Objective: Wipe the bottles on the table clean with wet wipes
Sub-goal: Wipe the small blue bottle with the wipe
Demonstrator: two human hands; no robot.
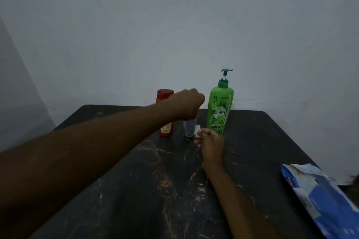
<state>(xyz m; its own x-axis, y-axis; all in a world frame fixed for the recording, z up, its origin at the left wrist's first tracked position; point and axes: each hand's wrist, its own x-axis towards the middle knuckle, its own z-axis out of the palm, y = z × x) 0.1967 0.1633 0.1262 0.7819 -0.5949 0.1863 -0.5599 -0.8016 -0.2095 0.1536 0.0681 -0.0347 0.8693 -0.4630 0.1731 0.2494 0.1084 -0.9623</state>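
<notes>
Closest to the lens: left forearm, bare, stretched from the near left corner and slanting across toward the far edge. Ends in the left hand [186, 105], back turned to the camera, fingers curled downward over the top of the small clear bottle [189, 128]; fingertips hidden behind the hand itself.

Beneath it all: dark table [136, 190], black top veined with pale and rust-coloured streaks, far edge close against a plain pale wall.

Over the near edge, right of centre: right forearm, then right hand [211, 146], low above the table, fingers curled and pinching a white wipe [197, 133] at their tips.

On the right edge, toward the near right corner: blue-and-white wet wipes pack [318, 200], lying flat, cut off by the frame.

Near the far edge, right of centre: green pump bottle [220, 110], upright, dark green pump head, "Vatika" on the label. Stands just beyond the right hand.

Left of it, also near the far edge: red bottle [164, 95], upright, red cap, middle hidden behind the left wrist.

Between red and green: small clear bottle, upright on the table, top covered by the left hand, only the lower part showing.

Smallest: wipe, bunched, held against the lower right side of the small clear bottle, near the green pump bottle's base.
</notes>
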